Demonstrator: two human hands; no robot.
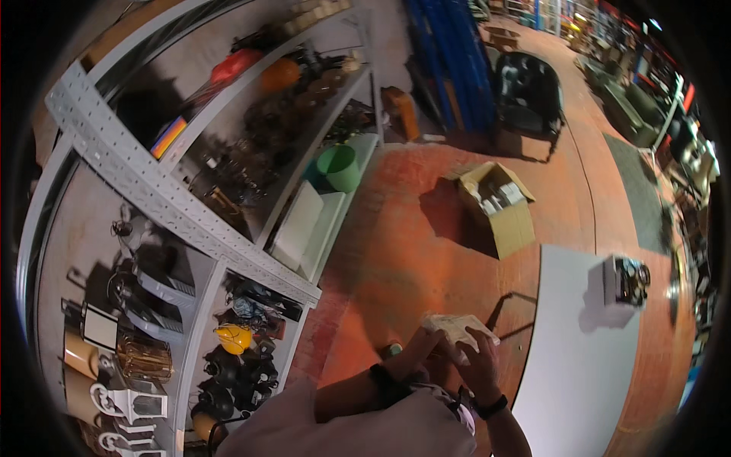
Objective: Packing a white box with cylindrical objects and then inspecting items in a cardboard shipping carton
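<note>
Both my hands hold a crumpled pale cloth or paper wad (459,327) in front of me, above the orange floor. My left hand (421,347) grips its near left side, with a dark band on that wrist. My right hand (480,364) closes on its right underside and wears a dark wristband too. A small green round thing (393,350) shows just left of my left hand; what it is I cannot tell.
A grey metal shelf rack (164,202) full of dark objects, a yellow item (232,337) and a green bucket (339,167) stands at left. An open cardboard box (499,206), a white board (579,343) with a small box (624,280), and a dark chair (529,95) lie ahead.
</note>
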